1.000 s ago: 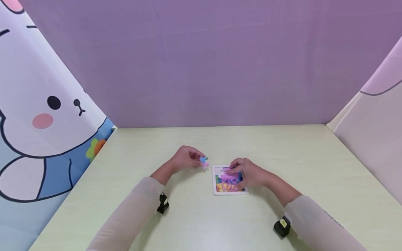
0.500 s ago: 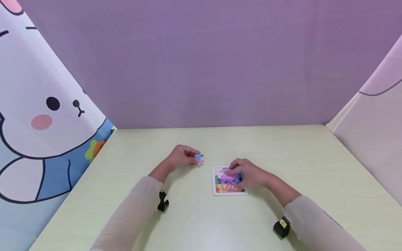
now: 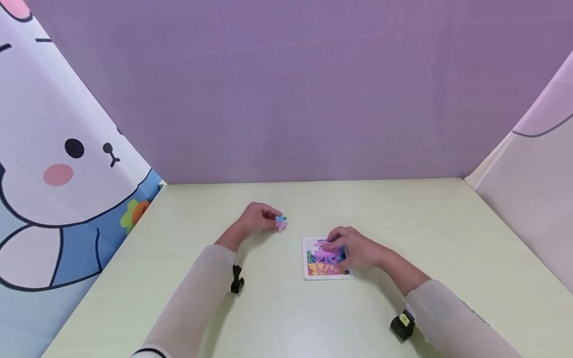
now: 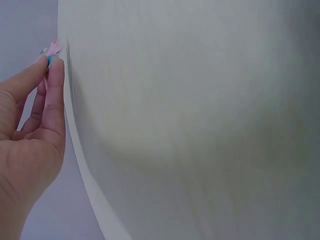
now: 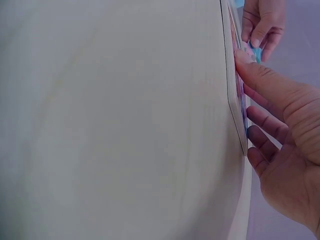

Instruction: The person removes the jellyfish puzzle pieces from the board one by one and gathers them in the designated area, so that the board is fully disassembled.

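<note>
In the head view my left hand (image 3: pixel 258 219) pinches a small pink and blue jigsaw piece (image 3: pixel 281 223) between thumb and fingertips, above the table. The left wrist view shows the piece (image 4: pixel 53 50) at the tips of the thumb and fingers. To its right a square jigsaw puzzle (image 3: pixel 315 268) with a white frame lies flat, with a pink, yellow and blue picture. A pale patch shows at its upper left. My right hand (image 3: pixel 358 247) rests on the puzzle's right part, covering some of the picture; its thumb and fingertips touch it in the right wrist view.
The pale wooden table (image 3: pixel 277 318) runs back to a purple cloth wall (image 3: pixel 313 99). On the left stands a cartoon-printed panel (image 3: pixel 36 214), and a pale panel (image 3: pixel 537 199) is on the right. Black wrist cameras (image 3: pixel 402 325) hang below the sleeves.
My left hand has drawn away from the puzzle, to the left and slightly back toward the wall, still pinching the jigsaw piece. The right hand and the puzzle stay practically in place.
</note>
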The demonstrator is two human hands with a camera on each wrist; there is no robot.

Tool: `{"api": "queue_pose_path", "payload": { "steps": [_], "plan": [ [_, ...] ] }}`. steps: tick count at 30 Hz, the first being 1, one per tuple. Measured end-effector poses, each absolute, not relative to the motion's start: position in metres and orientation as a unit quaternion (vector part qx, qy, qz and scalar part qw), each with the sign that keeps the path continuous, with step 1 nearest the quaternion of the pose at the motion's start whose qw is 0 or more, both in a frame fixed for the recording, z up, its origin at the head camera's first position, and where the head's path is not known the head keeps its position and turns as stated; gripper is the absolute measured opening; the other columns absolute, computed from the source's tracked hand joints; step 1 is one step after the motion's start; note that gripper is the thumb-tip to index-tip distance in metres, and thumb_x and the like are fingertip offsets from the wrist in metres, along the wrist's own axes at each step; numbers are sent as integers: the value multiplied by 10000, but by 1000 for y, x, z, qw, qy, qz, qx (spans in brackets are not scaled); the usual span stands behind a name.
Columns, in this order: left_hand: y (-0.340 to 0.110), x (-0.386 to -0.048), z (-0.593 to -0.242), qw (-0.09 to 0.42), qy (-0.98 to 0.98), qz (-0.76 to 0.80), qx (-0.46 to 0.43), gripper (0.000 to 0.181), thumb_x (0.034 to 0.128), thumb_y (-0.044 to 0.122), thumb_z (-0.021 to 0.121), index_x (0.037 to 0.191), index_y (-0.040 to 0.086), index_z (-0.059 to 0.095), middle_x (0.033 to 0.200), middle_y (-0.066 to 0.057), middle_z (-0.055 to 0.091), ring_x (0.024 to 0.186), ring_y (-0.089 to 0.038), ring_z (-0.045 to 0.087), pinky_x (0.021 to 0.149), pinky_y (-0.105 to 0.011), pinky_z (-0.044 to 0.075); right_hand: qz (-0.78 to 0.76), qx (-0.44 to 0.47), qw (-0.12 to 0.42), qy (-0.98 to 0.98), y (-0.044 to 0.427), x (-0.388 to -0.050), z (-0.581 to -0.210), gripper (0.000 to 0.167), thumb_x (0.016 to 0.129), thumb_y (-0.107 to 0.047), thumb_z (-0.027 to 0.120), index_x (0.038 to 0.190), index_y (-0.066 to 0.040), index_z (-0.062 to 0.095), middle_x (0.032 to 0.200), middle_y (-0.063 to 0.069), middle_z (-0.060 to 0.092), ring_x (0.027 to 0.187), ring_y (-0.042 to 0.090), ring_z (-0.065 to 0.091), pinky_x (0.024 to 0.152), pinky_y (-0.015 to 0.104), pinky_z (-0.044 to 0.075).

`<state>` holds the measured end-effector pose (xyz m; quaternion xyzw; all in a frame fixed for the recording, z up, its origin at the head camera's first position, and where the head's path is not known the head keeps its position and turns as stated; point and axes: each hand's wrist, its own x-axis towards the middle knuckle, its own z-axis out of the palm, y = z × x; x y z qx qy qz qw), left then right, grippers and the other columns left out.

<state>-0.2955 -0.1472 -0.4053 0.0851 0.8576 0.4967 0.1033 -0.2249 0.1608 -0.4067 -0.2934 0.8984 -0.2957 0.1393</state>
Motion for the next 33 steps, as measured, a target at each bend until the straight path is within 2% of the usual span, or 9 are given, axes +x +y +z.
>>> {"api": "queue_pose_path", "payload": {
  "steps": [4,11,15,33],
  "plan": [
    [-145,-301,-406,96,873,470,86,247,786,96,822,1027,81,768,911,-43,676,814,-170,540,685,-234,478,-293,-293,139,899,160,-224,-405,602,728,-234,875,1276,-115,658,1308,43,493,1260,320,366,1049,534,323],
    [-142,-305,-407,87,885,450,83,301,771,-9,803,1064,44,753,922,-65,683,842,-185,586,714,-263,523,-287,-296,137,900,160,-223,-404,606,728,-227,875,1281,-117,654,1315,38,491,1259,312,369,1043,532,332],
    [-143,-306,-407,86,890,441,78,319,765,-13,808,1074,37,747,931,-71,695,859,-187,615,736,-277,534,-285,-301,135,900,161,-224,-405,600,732,-220,871,1282,-116,653,1310,38,494,1252,311,373,1041,525,335],
    [-145,-310,-409,87,906,407,79,387,803,87,806,1177,61,710,1010,-64,698,932,-195,636,798,-313,536,-288,-299,137,899,162,-225,-407,597,732,-249,872,1274,-114,660,1309,49,493,1259,329,367,1046,546,323]
  ]
}}
